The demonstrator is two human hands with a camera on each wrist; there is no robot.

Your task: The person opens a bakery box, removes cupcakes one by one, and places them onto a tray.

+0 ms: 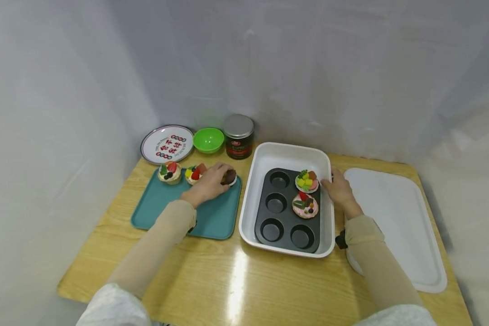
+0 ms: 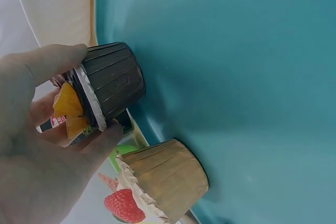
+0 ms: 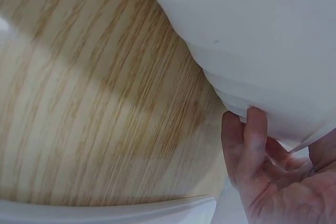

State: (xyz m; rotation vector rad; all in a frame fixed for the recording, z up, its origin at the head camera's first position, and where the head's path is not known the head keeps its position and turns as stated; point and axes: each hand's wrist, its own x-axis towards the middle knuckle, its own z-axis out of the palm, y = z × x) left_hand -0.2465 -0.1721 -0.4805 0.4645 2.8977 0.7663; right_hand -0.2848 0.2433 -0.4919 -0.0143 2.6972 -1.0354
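My left hand (image 1: 213, 183) grips a cupcake (image 2: 113, 80) in a dark brown paper cup, thumb on one side and fingers on the other. Its base is at the teal tray (image 1: 216, 222); whether it touches, I cannot tell. Beside it stand a fruit-topped cupcake (image 2: 168, 179) in a tan cup and another cupcake (image 1: 170, 173) farther left. My right hand (image 1: 339, 192) holds the right rim of a white rectangular basin (image 1: 247, 199), fingers (image 3: 255, 135) against its outer wall. Inside lies a black muffin tin (image 1: 287, 217) with two cupcakes (image 1: 305, 206) in its right column.
Along the back stand a white plate (image 1: 156, 140) with red characters, a green bowl (image 1: 208, 140) and a dark can (image 1: 239, 136) with a grey lid. At the right lies a white tray (image 1: 399, 226), close to my right forearm. Pale sheeting (image 1: 289, 68) rises behind the wooden table (image 1: 195, 280).
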